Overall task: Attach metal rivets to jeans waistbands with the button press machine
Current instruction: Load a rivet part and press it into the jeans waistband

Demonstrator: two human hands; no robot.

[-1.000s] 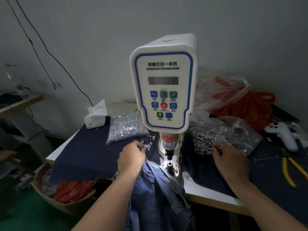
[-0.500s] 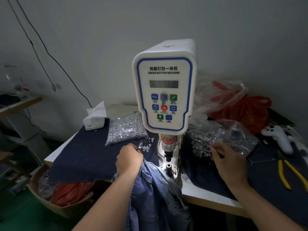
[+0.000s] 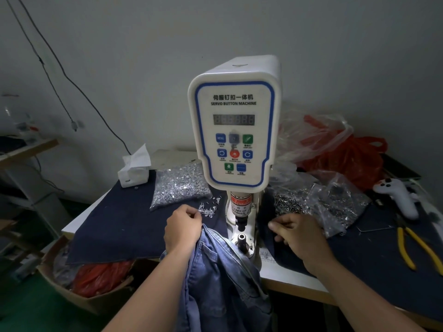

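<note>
Left hand [image 3: 183, 232] grips jeans [image 3: 223, 279] at the waistband, just left of the press machine [image 3: 233, 130] die. Right hand [image 3: 300, 237] curled beside the rivets [image 3: 286, 204]; can't tell if it's holding one.

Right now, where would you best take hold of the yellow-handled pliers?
By the two yellow handles, coming from above. The pliers lie flat on the dark cloth with handles splayed toward the table's near edge, and nothing lies over them. The head end points away, toward the white controller.
</note>
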